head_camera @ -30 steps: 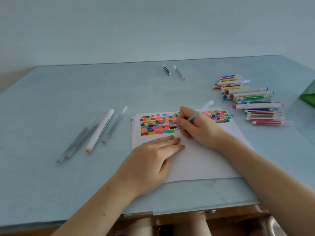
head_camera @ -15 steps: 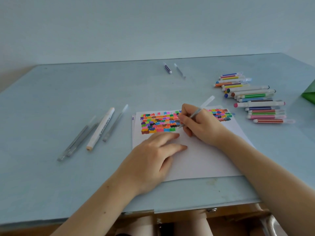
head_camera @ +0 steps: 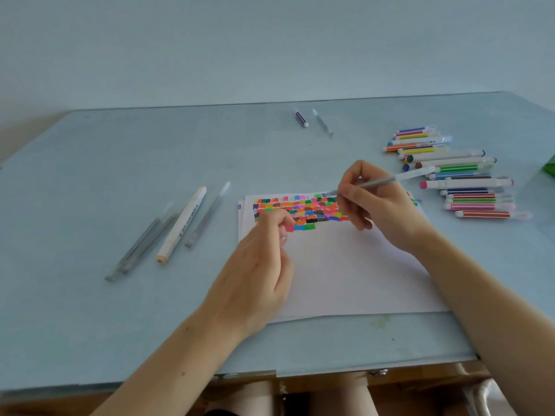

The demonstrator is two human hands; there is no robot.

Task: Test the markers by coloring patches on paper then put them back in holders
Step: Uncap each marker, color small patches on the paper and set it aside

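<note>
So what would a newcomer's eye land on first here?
Probably the block of bright colour patches along the far edge of the white paper, mid-table. Then the right hand holding a grey pen over those patches, and the pile of striped markers at far right.

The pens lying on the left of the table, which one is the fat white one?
The thick white marker with the peach tip. It lies between thin grey pens, which are far slimmer and see-through.
</note>
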